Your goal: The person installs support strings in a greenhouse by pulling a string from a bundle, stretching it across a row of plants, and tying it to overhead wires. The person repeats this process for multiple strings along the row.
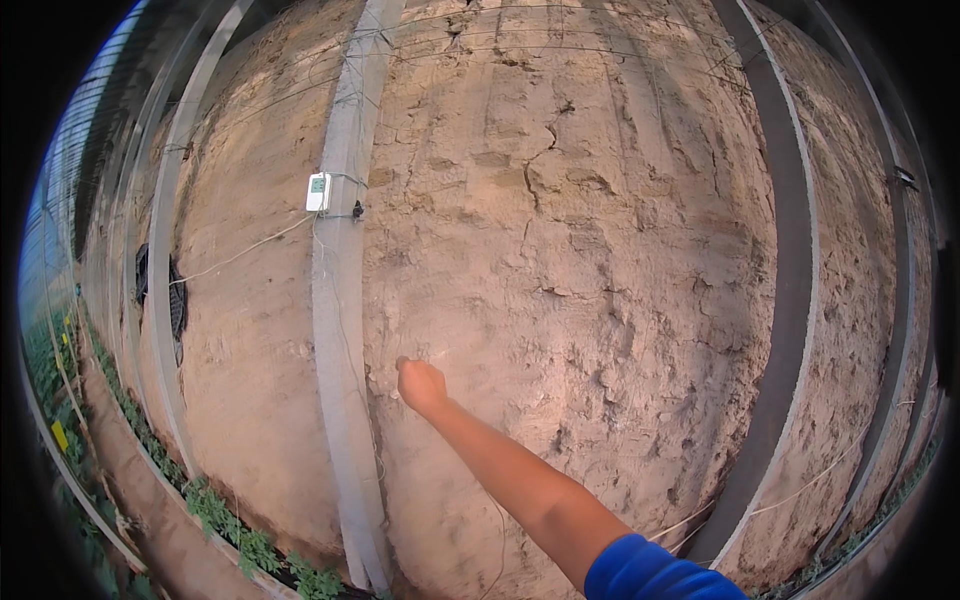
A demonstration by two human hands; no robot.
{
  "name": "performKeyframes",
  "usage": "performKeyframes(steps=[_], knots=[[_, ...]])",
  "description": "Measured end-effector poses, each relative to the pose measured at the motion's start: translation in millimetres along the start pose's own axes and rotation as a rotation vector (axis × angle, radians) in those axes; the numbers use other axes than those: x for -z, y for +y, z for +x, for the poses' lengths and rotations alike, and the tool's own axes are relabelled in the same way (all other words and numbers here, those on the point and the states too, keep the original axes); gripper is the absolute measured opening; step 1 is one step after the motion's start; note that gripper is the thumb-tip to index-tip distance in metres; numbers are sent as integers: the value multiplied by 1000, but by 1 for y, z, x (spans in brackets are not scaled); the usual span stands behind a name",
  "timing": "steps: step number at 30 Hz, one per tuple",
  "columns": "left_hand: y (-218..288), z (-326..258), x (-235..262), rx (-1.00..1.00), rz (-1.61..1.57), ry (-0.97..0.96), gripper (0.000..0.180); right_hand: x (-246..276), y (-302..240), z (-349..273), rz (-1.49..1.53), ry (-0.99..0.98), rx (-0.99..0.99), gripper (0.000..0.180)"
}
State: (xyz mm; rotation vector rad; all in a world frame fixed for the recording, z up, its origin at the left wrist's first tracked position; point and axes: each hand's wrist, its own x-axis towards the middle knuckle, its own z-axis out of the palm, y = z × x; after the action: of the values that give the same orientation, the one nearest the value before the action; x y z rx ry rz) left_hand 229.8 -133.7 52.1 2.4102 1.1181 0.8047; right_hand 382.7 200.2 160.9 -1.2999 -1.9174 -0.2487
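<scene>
My right hand point(421, 384) reaches out from the lower right, its bare forearm ending in a blue sleeve point(650, 572). The fingers are curled closed, and whatever they may hold is too small or hidden to make out. Behind the hand rises a cracked earthen wall point(600, 330); I cannot tell whether the hand touches it. Just left of the hand stands a pale concrete post point(338, 300). Higher on that post hangs a small white device with a display point(318, 191), with a thin cord point(245, 243) running off to the left. My left hand is out of view.
A darker post point(785, 250) stands to the right, another pale post point(172, 260) to the left. Black plastic point(177, 305) hangs by the left post. Wires point(560, 47) cross the upper wall. Green plants point(235, 525) grow along the wall's foot beside a dirt path point(150, 490).
</scene>
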Motion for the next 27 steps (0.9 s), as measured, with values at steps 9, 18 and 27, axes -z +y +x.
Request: performKeyframes(steps=[9, 18, 27], knots=[[-5, -39, 32, 186, -63, 13, 26, -38, -40, -26, 110, -59, 12, 16], [3, -30, 19, 226, -90, -6, 26, -25, -9, -97, 50, -80, 82, 19], [23, -60, -14, 459, -164, -46, 26, 17, 127, -148, -258, -189, 135, 19]])
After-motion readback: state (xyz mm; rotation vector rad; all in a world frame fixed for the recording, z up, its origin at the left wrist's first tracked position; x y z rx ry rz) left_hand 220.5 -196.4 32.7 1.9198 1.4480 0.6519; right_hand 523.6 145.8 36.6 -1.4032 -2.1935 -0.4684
